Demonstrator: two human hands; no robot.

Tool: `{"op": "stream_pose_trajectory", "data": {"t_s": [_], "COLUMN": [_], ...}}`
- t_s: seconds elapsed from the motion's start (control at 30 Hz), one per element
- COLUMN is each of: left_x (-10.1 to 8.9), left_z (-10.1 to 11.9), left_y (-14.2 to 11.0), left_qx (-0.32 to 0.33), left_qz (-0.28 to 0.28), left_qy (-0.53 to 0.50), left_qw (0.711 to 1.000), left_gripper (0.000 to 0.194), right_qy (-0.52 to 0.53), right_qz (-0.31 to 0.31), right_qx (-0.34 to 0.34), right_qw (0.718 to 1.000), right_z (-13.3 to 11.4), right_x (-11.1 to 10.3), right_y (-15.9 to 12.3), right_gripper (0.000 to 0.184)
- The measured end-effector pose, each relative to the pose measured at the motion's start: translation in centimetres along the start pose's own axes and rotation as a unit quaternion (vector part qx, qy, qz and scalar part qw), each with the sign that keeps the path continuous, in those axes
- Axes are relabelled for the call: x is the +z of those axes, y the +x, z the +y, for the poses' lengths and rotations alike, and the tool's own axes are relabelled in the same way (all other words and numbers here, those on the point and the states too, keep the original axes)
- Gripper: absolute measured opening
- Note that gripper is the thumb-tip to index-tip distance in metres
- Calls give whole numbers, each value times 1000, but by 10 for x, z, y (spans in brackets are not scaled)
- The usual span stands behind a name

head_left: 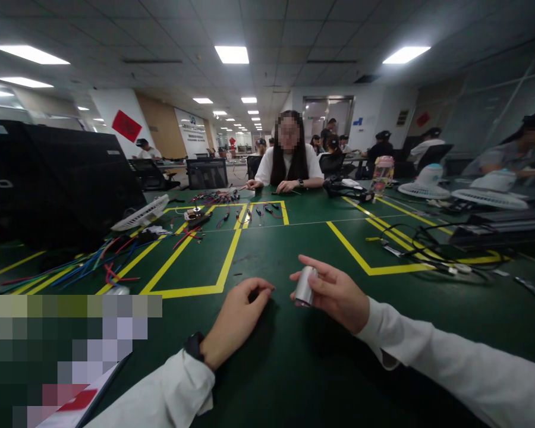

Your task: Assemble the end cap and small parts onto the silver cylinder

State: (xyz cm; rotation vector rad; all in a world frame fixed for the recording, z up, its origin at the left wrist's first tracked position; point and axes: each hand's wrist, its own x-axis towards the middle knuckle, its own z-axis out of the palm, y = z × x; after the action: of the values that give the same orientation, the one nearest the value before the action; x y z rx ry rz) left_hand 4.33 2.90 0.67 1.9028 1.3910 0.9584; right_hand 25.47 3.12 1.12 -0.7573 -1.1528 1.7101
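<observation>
My right hand (pixel 336 292) is closed around a small silver metal cylinder (pixel 304 286), held just above the green table (pixel 294 238). My left hand (pixel 238 315) rests on the table a little to the left of it, with thumb and fingers pinched together. What the pinch holds, if anything, is too small to see. A black watch (pixel 194 345) sits on my left wrist. Both arms wear white sleeves.
Yellow tape lines (pixel 225 267) mark boxes on the table. Red and blue wires (pixel 84 267) lie at left, more wires and small parts (pixel 214 199) farther back. Black cables (pixel 428 244) lie at right. A person in white (pixel 289 160) sits opposite. White fans (pixel 423 184) stand at right.
</observation>
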Motion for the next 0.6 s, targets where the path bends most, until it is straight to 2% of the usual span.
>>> {"op": "stream_pose_trajectory", "data": {"t_s": [0.1, 0.17, 0.23, 0.3, 0.4, 0.5, 0.6], "left_x": [0, 0, 1, 1, 2, 4, 6], "left_z": [-1, -1, -1, 1, 6, 12, 14], "left_y": [0, 0, 0, -2, -8, -17, -24], "left_qx": [3, 8, 17, 34, 79, 132, 175], "left_qz": [-4, -3, 1, 9, 13, 0, -18], "left_qy": [6, 11, 17, 24, 44, 65, 65], "left_qw": [1000, 1000, 1000, 999, 996, 989, 982], "left_gripper": [24, 24, 23, 22, 19, 27, 45], "right_qy": [-187, -307, -415, -488, -535, -547, -512], "right_qz": [-1, 3, 5, -2, -31, -51, -50], "right_qx": [-104, -162, -210, -243, -275, -293, -286], "right_qw": [977, 938, 885, 838, 798, 783, 809], "right_z": [-7, -12, -17, -19, -15, -5, 8], "right_x": [-2, -2, 0, 3, 7, 9, 9], "right_y": [-2, -6, -10, -13, -15, -15, -14], "right_gripper": [70, 65, 59, 55, 53, 53, 53]}}
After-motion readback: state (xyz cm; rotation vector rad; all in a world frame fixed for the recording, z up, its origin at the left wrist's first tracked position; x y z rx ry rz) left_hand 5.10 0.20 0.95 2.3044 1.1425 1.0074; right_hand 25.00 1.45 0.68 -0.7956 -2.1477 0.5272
